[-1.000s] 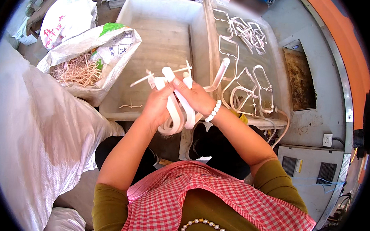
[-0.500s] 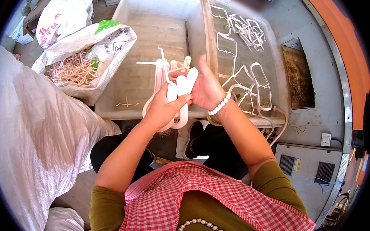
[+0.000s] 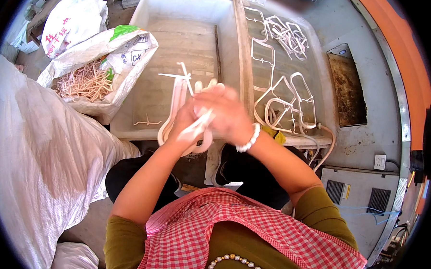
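Observation:
My left hand (image 3: 183, 121) is closed round a bunch of long, round-ended white plastic loops (image 3: 178, 94), held over the front edge of a pale plastic tub (image 3: 154, 40). A thin branching sprue (image 3: 181, 77) sticks up from the bunch at its far end. Across the loops lies my right hand (image 3: 228, 115), with a white bead bracelet at the wrist. Motion smears its fingers, so its grip does not show. A blurred white strip shows between the two hands.
Left of the tub, an open woven sack (image 3: 85, 83) holds many thin pinkish sprues. One loose sprue (image 3: 149, 120) lies in the tub's near left corner. Behind a wooden bar (image 3: 245, 54), white plastic frames (image 3: 287, 36) lie on the right. A grey machine (image 3: 359, 150) stands at far right.
My right hand has turned over from palm-up beside the loops and come across them to the left. The bunch in my left hand has shifted slightly left and tilted.

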`<action>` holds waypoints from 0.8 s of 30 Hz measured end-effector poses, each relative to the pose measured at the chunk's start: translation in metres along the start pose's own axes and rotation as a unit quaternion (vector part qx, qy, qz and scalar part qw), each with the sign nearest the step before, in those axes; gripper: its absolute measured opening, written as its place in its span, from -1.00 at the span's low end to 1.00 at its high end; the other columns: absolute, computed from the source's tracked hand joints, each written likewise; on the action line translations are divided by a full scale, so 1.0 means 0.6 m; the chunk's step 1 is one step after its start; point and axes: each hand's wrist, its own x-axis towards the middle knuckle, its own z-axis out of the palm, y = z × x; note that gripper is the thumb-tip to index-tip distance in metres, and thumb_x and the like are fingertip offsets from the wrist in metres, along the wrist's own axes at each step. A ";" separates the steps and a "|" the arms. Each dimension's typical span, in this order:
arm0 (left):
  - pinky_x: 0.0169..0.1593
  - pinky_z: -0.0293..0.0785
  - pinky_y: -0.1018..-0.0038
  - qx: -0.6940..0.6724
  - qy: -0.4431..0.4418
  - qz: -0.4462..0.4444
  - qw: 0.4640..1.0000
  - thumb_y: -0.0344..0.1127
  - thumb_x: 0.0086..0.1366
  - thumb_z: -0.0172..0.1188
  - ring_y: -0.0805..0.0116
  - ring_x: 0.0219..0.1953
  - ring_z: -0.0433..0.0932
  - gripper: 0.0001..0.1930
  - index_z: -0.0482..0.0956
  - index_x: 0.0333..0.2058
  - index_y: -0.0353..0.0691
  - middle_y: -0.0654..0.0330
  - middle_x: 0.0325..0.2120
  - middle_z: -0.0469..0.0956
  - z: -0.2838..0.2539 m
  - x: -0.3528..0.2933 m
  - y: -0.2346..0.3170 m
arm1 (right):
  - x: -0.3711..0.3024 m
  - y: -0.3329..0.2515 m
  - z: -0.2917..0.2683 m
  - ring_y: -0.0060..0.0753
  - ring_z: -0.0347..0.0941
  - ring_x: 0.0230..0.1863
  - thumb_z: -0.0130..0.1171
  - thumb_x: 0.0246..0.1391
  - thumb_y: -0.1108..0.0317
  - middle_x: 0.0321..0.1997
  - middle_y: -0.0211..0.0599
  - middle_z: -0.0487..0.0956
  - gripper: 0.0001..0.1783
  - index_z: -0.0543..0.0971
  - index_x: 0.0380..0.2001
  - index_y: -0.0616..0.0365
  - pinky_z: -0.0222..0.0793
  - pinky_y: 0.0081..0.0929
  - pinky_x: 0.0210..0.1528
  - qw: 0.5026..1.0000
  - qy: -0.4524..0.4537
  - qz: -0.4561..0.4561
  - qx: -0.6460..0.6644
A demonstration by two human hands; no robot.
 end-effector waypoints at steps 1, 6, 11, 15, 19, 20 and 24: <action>-0.20 0.45 0.42 -0.166 0.019 -0.090 0.982 -0.15 0.36 -0.03 0.38 -0.32 0.50 -0.71 0.45 -0.22 -0.29 0.24 -0.35 0.51 -0.017 0.012 -0.019 | -0.003 -0.015 0.013 -0.22 0.48 -0.03 0.17 -0.05 0.35 -0.15 -0.28 0.59 -0.76 0.57 -0.23 0.03 0.25 -0.18 0.17 0.989 0.010 -0.144 0.010; -0.11 0.43 0.40 0.352 -0.035 0.044 0.934 -0.24 0.30 0.08 0.33 -0.25 0.50 -0.68 0.39 -0.06 -0.29 0.13 -0.27 0.52 -0.043 -0.002 -0.049 | 0.025 -0.041 -0.032 -0.24 0.48 -0.04 0.11 0.10 0.38 -0.17 -0.26 0.58 -0.79 0.57 -0.17 0.08 0.34 -0.30 0.08 0.980 0.040 0.040 0.189; -0.10 0.40 0.39 0.357 -0.031 -0.072 0.931 -0.19 0.17 0.28 0.28 -0.20 0.51 -0.52 0.38 -0.01 -0.30 0.07 -0.28 0.55 0.003 -0.023 0.040 | 0.023 0.067 -0.049 -0.72 0.25 -0.54 0.12 0.17 0.36 -0.52 -0.59 0.45 -0.81 0.60 -0.20 0.18 0.23 -0.68 -0.47 0.789 0.109 0.467 0.384; -0.07 0.39 0.39 0.373 -0.117 -0.025 0.920 -0.17 0.20 0.27 0.24 -0.17 0.52 -0.51 0.37 0.02 -0.28 0.05 -0.24 0.55 0.010 -0.020 0.034 | -0.009 0.106 -0.014 -0.74 0.07 -0.67 0.24 0.11 0.20 -0.61 -0.66 0.31 -0.65 0.57 -0.11 0.18 0.09 -0.67 -0.58 0.584 -0.035 0.583 0.564; -0.02 0.38 0.34 0.402 -0.161 -0.046 0.900 -0.18 0.22 0.23 0.18 -0.12 0.54 -0.51 0.36 0.07 -0.27 0.00 -0.20 0.57 0.011 -0.029 0.037 | 0.007 0.097 -0.030 -0.79 0.04 -0.67 0.25 0.10 0.14 -0.60 -0.66 0.28 -0.58 0.53 -0.09 0.21 0.01 -0.69 -0.58 0.513 0.003 0.503 0.696; -0.01 0.38 0.34 0.414 -0.169 -0.064 0.892 -0.18 0.22 0.23 0.17 -0.11 0.54 -0.50 0.36 0.07 -0.28 -0.01 -0.21 0.57 0.011 -0.030 0.039 | 0.017 0.093 -0.039 -0.78 0.05 -0.67 0.23 0.12 0.14 -0.61 -0.66 0.28 -0.62 0.54 -0.15 0.22 0.01 -0.69 -0.57 0.511 -0.001 0.493 0.704; -0.11 0.42 0.33 0.382 -0.112 -0.068 0.915 -0.27 0.22 0.18 0.19 -0.20 0.55 -0.61 0.39 0.01 -0.19 0.03 -0.26 0.56 -0.013 -0.021 0.003 | 0.035 0.081 -0.048 -0.75 0.10 -0.65 0.22 0.13 0.16 -0.61 -0.63 0.34 -0.68 0.56 -0.23 0.21 0.07 -0.67 -0.55 0.651 0.057 0.447 0.611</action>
